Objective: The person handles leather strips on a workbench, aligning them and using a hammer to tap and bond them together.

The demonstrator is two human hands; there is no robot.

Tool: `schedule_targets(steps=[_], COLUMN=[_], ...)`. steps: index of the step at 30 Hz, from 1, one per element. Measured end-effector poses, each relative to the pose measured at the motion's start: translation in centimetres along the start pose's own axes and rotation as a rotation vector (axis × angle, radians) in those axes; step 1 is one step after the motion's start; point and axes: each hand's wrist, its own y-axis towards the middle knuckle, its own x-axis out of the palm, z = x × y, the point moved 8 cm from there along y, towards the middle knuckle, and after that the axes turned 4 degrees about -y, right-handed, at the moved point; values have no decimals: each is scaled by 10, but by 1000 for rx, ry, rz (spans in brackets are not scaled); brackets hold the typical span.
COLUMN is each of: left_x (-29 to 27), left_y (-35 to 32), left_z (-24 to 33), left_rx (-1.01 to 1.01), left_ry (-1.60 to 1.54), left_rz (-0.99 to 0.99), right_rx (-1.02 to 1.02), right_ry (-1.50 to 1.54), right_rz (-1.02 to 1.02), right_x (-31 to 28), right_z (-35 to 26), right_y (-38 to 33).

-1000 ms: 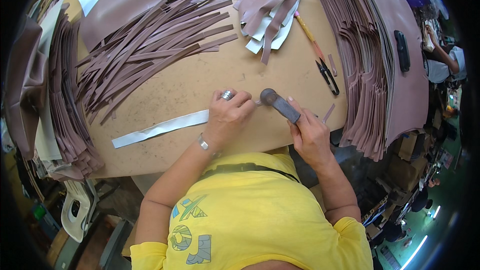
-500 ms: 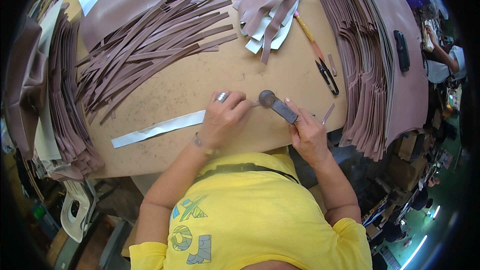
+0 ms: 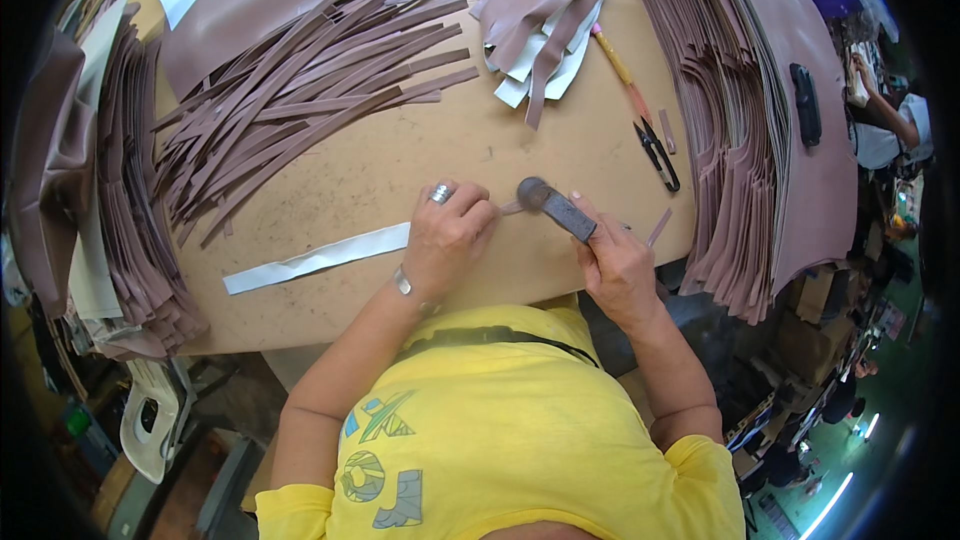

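Observation:
A long pale strip (image 3: 320,257) lies on the tan worktable (image 3: 420,155), its right end running under my left hand (image 3: 447,238). The fingers of that hand are closed, pinching a narrow brown strip (image 3: 511,207) that reaches toward the hammer; my hand hides whether the two are one piece. My right hand (image 3: 618,268) is wrapped round a hammer (image 3: 566,215), with its rounded dark metal face low over the brown strip's end. Contact between the two cannot be made out. Right of the hammer, a thin brown strip (image 3: 659,226) lies near my right hand.
Narrow brown strips (image 3: 300,115) lie heaped at the far left. Wider strips (image 3: 545,30) hang together at the back. Black thread snips (image 3: 655,154) and a yellow pen-like tool (image 3: 615,58) lie right of centre. Stacked brown sheets (image 3: 715,130) line the right edge; another stack (image 3: 130,180) stands left.
My left hand has shifted slightly left and its wrist has turned a little. The hammer stays at nearly the same spot, with my right hand around it.

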Motion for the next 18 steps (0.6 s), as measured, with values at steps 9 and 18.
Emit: schedule_targets(steps=[9,18], left_x=[-11,-13], left_y=[-10,-11], left_z=[-2,-4], left_rx=[46,36], left_ry=[3,2], left_rz=[36,28], right_rx=[-54,-118], right_ry=[17,30], right_rz=[-50,-44], right_x=[1,9], right_z=[-7,-17], right_y=[2,1])
